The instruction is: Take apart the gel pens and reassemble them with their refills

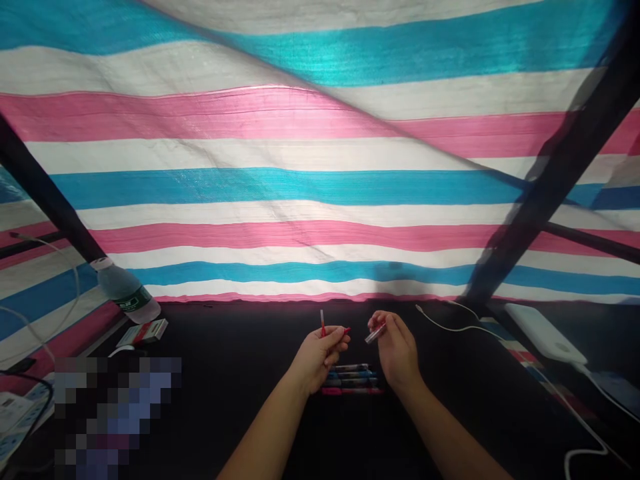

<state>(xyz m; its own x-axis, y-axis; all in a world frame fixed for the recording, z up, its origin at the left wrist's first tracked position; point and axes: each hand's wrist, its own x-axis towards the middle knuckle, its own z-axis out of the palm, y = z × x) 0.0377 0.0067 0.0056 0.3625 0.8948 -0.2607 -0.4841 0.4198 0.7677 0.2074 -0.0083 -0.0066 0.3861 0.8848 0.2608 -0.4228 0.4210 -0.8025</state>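
- Head view, left hand (320,353): thumb and forefinger pinch a small bright-red plastic piece (347,331) between their tips; the remaining fingers are curled toward the palm.
- Head view, left hand, 2nd item: a slim red tube with a pale upper end (323,321) stands nearly upright above the base of the thumb. Its lower end is hidden by the hand.
- Head view, right hand (401,357): fingers are bent and closed around a short transparent cylinder with red parts (376,333). The cylinder is tilted, its clear end directed down toward the left hand. The 2 hands are near each other, not touching.
- Head view, work surface: a row of slim pens with blue, dark and red barrels (352,383) lies crosswise on the matte black tabletop (225,407), between the forearms.
- Head view, left side: a clear plastic bottle with a green label (129,297) leans beside a small red-and-white box (145,332).
- Head view, right side: a white rectangular device (545,333) lies near a thin white cable (453,329).
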